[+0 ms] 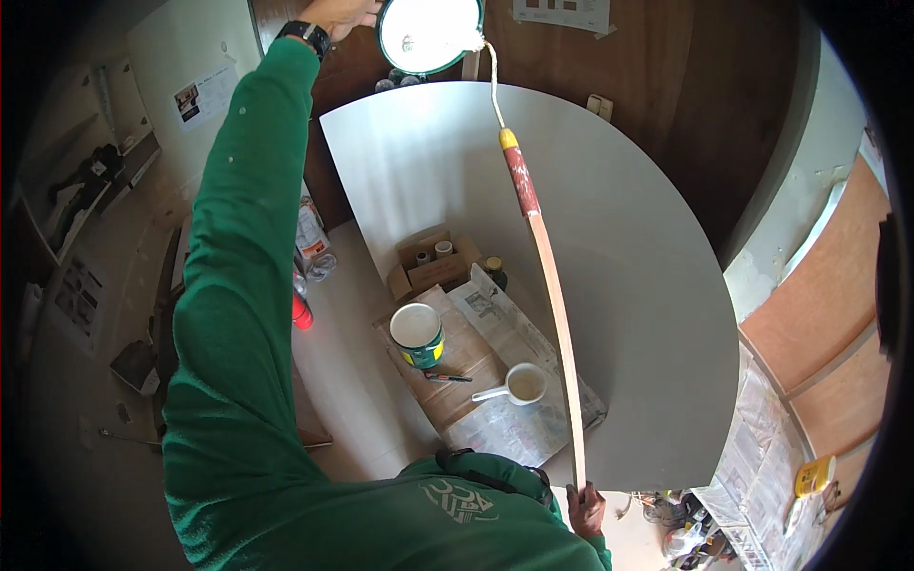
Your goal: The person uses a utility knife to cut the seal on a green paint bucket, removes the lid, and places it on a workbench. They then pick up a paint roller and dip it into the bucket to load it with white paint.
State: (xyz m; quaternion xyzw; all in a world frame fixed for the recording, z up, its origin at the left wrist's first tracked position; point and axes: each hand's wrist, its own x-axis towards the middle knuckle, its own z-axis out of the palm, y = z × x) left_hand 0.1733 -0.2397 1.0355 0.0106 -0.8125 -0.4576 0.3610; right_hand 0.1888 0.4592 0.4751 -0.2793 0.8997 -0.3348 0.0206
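My left hand (340, 13), partly cut off by the top edge, has its fingers at the rim of a round, white, green-rimmed lid-like disc (424, 33), glaring bright. Down at the lower right, my right hand (586, 510) is wrapped round the bottom of a long wooden pole (559, 328). A paint roller handle (521, 176), red with a yellow collar, tops the pole. Its bent wire (494, 84) runs up to the disc's right edge; the roller itself I cannot make out in the glare.
On the grey curved table (657, 285) lie cardboard (419, 366) and newspaper (505, 319). They carry a green paint can (422, 354), a white handled pot (526, 383) and a small brush-like tool (447, 377). Behind stand a box of jars (433, 262) and a dark jar (495, 271).
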